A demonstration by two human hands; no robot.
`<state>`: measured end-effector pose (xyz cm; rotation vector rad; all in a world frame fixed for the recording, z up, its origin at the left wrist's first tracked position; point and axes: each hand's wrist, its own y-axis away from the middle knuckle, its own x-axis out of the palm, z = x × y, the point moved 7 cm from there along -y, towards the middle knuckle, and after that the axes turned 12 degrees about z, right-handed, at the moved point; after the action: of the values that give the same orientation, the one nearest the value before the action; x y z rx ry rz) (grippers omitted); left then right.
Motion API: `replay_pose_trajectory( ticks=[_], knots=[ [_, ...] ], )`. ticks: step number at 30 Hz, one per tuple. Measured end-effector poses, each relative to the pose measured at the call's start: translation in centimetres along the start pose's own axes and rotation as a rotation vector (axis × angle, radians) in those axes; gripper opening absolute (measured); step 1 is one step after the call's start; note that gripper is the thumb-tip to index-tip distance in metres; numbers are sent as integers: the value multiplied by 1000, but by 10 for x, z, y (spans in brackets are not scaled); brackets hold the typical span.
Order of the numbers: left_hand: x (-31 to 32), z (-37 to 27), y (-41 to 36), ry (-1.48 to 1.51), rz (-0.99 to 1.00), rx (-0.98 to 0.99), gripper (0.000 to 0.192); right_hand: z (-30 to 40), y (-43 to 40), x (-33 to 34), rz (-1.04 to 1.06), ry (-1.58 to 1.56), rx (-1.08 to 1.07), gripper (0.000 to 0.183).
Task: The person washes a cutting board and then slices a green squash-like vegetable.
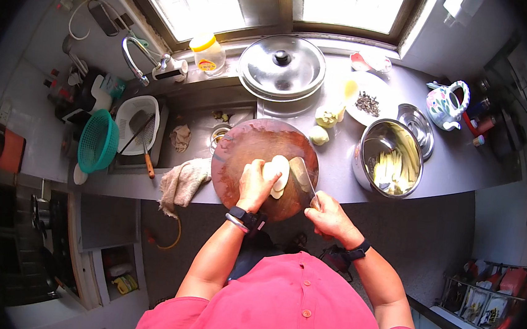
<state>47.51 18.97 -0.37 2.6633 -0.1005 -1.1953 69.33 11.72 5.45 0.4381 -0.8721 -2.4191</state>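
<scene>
On a round wooden chopping board [256,140], my left hand [255,182] presses on pale, peeled vegetable slices [281,168] that lie overlapped. My right hand [331,216] grips the handle of a kitchen knife [303,174], its wide blade over the board just right of the slices. Right of the board stands a steel pot [357,165] with pale cut vegetable strips [394,170] inside. Two pale green vegetable pieces [319,135] rest on the counter behind the board.
A lidded pan [281,66] stands behind the board. A white plate [383,88] holds dark dried bits; a floral teapot [447,104] is at right. At left are a sink [189,107], a green colander [99,141], a white basket [120,121] and a cloth [184,184] over the counter edge.
</scene>
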Motion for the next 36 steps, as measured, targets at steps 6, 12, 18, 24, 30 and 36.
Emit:
replay_pose_trajectory(
  ticks=[6, 12, 18, 24, 30, 36],
  knots=[
    [9, 15, -2, 221, 117, 75, 53, 8, -5, 23, 23, 46, -107, 19],
    [-3, 8, 9, 166, 117, 150, 64, 10, 2, 20, -35, 37, -64, 19],
    [7, 6, 16, 112, 222, 149, 69, -9, -3, 22, -84, 132, -9, 22],
    [3, 13, 14, 97, 33, 233, 64, 2, -17, 45, -89, 271, -126, 26],
    [-14, 22, 16, 79, -4, 209, 60, 7, -23, 42, -150, 329, -156, 28],
    [-14, 42, 14, 314, 32, 65, 53, 4, -29, 44, -130, 394, -123, 28]
  ],
)
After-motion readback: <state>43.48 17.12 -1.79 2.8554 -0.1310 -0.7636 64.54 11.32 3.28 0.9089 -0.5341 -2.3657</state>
